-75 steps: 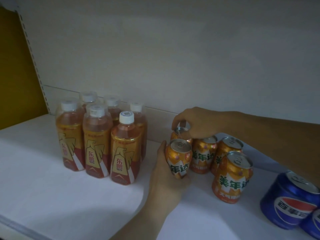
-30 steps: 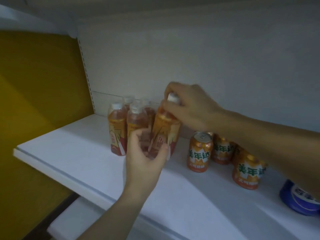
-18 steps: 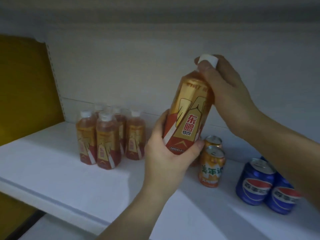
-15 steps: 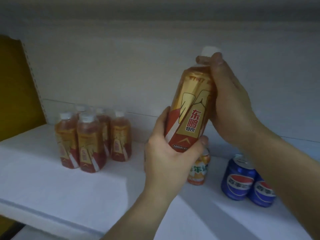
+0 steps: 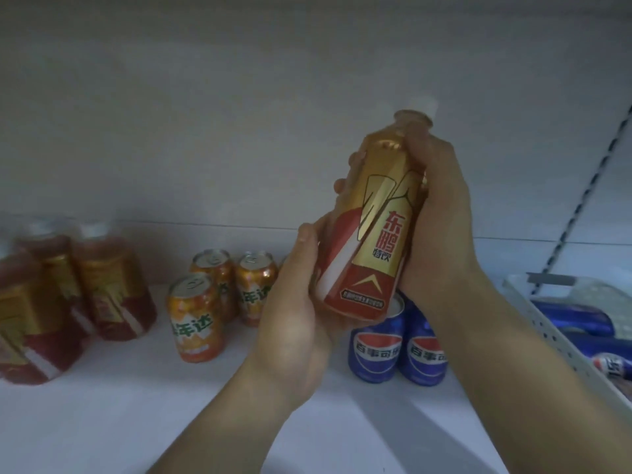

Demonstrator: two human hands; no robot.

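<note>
I hold one gold-and-red drink bottle (image 5: 379, 227) with a white cap up in the air, tilted a little to the right, above the white shelf (image 5: 136, 422). My left hand (image 5: 294, 323) grips its lower part from the left and below. My right hand (image 5: 437, 213) wraps its upper body from the right, fingertips showing on the far side. The label faces me.
Several matching bottles (image 5: 61, 295) stand at the left of the shelf. Orange cans (image 5: 196, 316) stand in the middle, two blue Pepsi cans (image 5: 396, 343) just below the held bottle. A white perforated basket (image 5: 554, 343) with more blue cans lies at the right.
The bottle came off the shelf group and rose into the air. My right hand slid from the cap down onto the bottle's body. The view has swung to the right.
</note>
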